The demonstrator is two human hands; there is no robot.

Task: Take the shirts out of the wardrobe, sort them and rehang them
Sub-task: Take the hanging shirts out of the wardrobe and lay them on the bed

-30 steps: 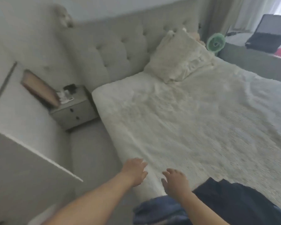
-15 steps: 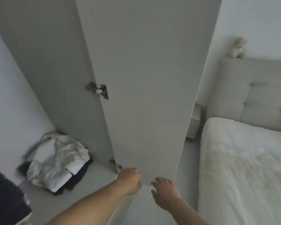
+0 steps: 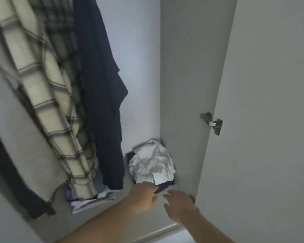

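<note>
From my feed, hanging shirts (image 3: 63, 95) sit left of the crumpled pile (image 3: 152, 165); folded clothes (image 3: 93, 199) apparently under them; hinge (image 3: 212, 122) right.

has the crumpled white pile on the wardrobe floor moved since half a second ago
No. The white pile lies in the same back corner against the wardrobe side panel; only the camera swung left.

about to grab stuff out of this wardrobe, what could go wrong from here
1. The crumpled white garment lies loosely on dark clothing in the corner; with both the left hand and right hand open, a careless grab may scatter the pile.
2. The hanging navy shirt and plaid shirt drape low, so lifting the pile could snag them.
3. The open door's hinge sits beside the right arm and might catch fabric.
</note>
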